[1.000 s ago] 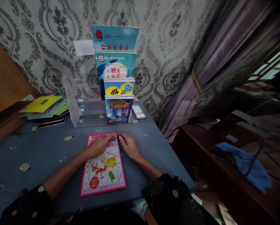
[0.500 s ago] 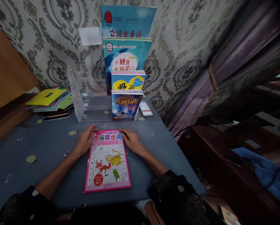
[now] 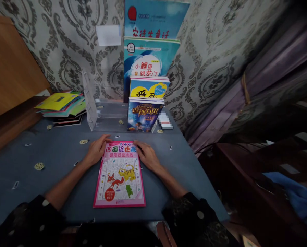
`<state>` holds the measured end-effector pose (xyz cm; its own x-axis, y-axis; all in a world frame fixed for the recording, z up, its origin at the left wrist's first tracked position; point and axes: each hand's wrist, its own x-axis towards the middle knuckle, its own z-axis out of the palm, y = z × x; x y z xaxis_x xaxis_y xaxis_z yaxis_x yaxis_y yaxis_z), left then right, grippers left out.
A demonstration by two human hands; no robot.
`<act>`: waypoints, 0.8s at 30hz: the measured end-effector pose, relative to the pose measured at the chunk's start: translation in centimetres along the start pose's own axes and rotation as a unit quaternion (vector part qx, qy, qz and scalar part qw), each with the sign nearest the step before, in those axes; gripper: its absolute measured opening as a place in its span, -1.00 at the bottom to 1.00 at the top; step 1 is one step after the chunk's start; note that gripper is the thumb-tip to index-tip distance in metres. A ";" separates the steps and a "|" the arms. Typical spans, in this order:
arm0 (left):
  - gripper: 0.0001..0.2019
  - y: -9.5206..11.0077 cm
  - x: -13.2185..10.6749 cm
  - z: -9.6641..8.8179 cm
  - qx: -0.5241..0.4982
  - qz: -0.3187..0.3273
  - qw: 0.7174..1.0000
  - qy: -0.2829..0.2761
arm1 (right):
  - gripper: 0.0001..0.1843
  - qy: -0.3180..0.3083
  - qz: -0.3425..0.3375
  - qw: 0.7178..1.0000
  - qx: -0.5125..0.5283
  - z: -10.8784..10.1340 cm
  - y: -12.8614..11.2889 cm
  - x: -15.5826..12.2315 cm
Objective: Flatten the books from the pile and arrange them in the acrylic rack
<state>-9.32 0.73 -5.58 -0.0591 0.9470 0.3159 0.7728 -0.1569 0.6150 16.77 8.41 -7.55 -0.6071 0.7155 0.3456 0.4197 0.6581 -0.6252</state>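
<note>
A pink-bordered picture book [image 3: 121, 175] lies flat on the cloth-covered table, its cover showing a fox and a striped cat. At its upper left corner is my left hand [image 3: 98, 150], fingers curled over the top edge. My right hand [image 3: 147, 155] grips the upper right corner the same way, its fingertips at the edge. Behind the book stands a clear stepped rack [image 3: 104, 124]. Its right side holds upright books in tiers, with a dark blue book [image 3: 145, 116] in front and a yellow-and-blue book [image 3: 148, 87] behind it.
A pile of thin books and folders [image 3: 59, 105] lies at the back left, beside a wooden panel [image 3: 14, 58]. A small white pack [image 3: 165, 120], partly pixelated, is right of the rack. Purple curtain [image 3: 220, 109] and a dark desk with blue cloth [image 3: 292, 192] are at the right.
The view has shifted slightly, so the rack and table appear farther right. Both hands keep their places at the picture book's top corners.
</note>
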 end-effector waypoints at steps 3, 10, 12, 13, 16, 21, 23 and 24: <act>-0.63 -0.1 -0.1 0.0 -0.003 0.007 1.000 -0.002 | -0.65 0.000 0.000 1.000 -0.009 0.1 0.0 0.0; -0.61 -0.4 -0.4 -0.1 -0.016 0.010 1.000 -0.019 | -0.65 -0.004 0.003 1.000 -0.016 0.1 -0.2 -0.1; -0.60 -0.4 -0.5 -0.3 -0.023 0.010 0.999 -0.029 | -0.65 -0.003 0.004 1.000 -0.011 0.1 -0.2 -0.2; -0.60 -0.4 -0.5 -0.3 -0.024 0.011 0.999 -0.036 | -0.65 -0.003 0.003 1.000 -0.007 0.1 -0.3 -0.2; -0.57 -0.4 -0.8 -0.5 -0.020 0.024 0.998 -0.061 | -0.64 -0.003 0.000 1.000 -0.001 0.1 -0.4 -0.4; -0.55 -0.4 -1.4 -0.7 -0.027 0.041 0.996 -0.076 | -0.64 -0.002 -0.003 1.000 0.002 -0.1 -0.4 -0.7; -0.55 -0.5 -1.7 -0.7 -0.032 0.047 0.995 -0.077 | -0.65 -0.002 -0.005 1.000 0.004 -0.1 -0.5 -0.9; -0.55 -0.6 -1.8 -0.7 -0.035 0.050 0.995 -0.077 | -0.64 -0.003 -0.006 1.000 0.005 -0.1 -0.5 -1.0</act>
<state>-10.14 -1.11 -6.02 0.1178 0.9567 0.2663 0.7242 -0.2663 0.6361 17.28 7.37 -7.49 -0.6152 0.7069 0.3489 0.4068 0.6638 -0.6276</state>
